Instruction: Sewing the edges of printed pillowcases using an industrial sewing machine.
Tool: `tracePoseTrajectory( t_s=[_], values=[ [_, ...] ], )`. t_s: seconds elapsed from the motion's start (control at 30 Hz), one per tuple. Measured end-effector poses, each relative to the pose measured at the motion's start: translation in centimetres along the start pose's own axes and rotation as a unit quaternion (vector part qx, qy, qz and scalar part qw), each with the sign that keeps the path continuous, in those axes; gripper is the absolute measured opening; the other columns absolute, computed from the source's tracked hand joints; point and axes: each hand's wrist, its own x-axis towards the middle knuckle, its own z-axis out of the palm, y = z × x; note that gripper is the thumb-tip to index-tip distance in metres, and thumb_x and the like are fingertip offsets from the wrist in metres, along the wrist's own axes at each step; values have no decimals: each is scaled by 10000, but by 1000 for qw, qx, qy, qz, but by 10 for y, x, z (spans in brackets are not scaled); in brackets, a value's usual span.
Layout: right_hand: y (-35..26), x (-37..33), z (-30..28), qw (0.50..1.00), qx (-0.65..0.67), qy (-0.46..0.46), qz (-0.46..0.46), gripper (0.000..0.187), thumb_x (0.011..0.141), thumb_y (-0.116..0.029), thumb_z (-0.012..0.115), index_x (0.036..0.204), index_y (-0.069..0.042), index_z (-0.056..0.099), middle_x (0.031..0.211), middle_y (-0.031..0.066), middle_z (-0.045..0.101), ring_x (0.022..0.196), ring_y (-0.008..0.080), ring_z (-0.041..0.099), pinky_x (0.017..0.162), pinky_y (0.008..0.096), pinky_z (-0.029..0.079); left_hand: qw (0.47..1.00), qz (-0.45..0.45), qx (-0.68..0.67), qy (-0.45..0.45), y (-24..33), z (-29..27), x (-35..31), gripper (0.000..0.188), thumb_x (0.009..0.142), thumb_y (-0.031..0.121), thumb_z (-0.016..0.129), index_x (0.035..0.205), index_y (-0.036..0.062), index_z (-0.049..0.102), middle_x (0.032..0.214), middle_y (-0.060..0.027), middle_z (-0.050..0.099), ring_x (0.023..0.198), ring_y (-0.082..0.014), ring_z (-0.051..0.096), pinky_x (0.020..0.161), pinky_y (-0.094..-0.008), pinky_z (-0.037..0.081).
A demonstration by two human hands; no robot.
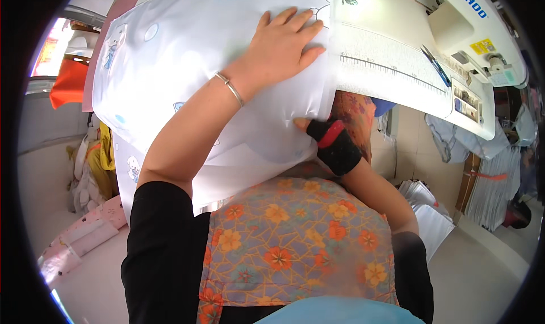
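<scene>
A large white, slightly glossy sheet [187,51] with small pale-blue cartoon prints covers the left part of the sewing table and hangs over its front edge. My left hand [286,49] lies flat on top of it, fingers spread, close to its right edge and the sewing machine [477,26]. Lower down, my right hand [332,139], in a black wrist support with a red band, pinches the sheet's near right edge. Its thumb rests on top while the fingers are hidden below.
A ruler scale [392,67] runs along the white table front. On it lie dark tweezers-like tool [436,66] and a small compartment tray [467,105]. Stacked pale sheets [494,179] stand at the right. An orange-red bag [71,83] hangs at the left; a pink roll [85,236] lies below.
</scene>
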Motion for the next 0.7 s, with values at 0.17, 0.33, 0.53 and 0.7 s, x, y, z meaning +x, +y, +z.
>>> tracePoseTrajectory(
  t_s=[0.17, 0.33, 0.53, 0.7],
  values=[
    [64, 74, -60, 976, 57, -144, 150, 582, 810, -255, 739, 1305, -39, 521, 1182, 89, 605, 1073, 214, 570, 927, 364, 482, 1000, 9, -20, -3, -13, 22, 47, 445, 919, 402, 555, 1279, 141, 580, 1361, -109, 528, 1256, -305, 481, 979, -576, 381],
    [79, 23, 2, 991, -68, -66, -90, 511, 847, -277, 699, 1270, -42, 535, 1194, 105, 618, 1130, 259, 569, 967, 360, 468, 999, -14, -34, -7, -39, 34, 51, 508, 920, 414, 552, 1276, 52, 557, 1364, -143, 517, 1270, -303, 467, 1010, -565, 361],
    [5, -9, -3, 982, -102, -134, -85, 410, 876, -216, 661, 1228, -31, 564, 1170, 109, 626, 1126, 254, 570, 964, 369, 463, 999, 21, -27, -25, 12, 6, 18, 526, 939, 369, 533, 1269, -39, 516, 1363, -194, 491, 1293, -306, 447, 1072, -549, 322],
    [2, -2, -4, 985, -83, -140, -57, 293, 888, -181, 638, 1124, -10, 616, 1072, 109, 657, 1040, 234, 603, 897, 374, 487, 996, -5, -74, -44, -5, 14, 45, 482, 930, 294, 555, 1261, -54, 513, 1350, -204, 493, 1289, -325, 449, 1073, -519, 342]
  ],
)
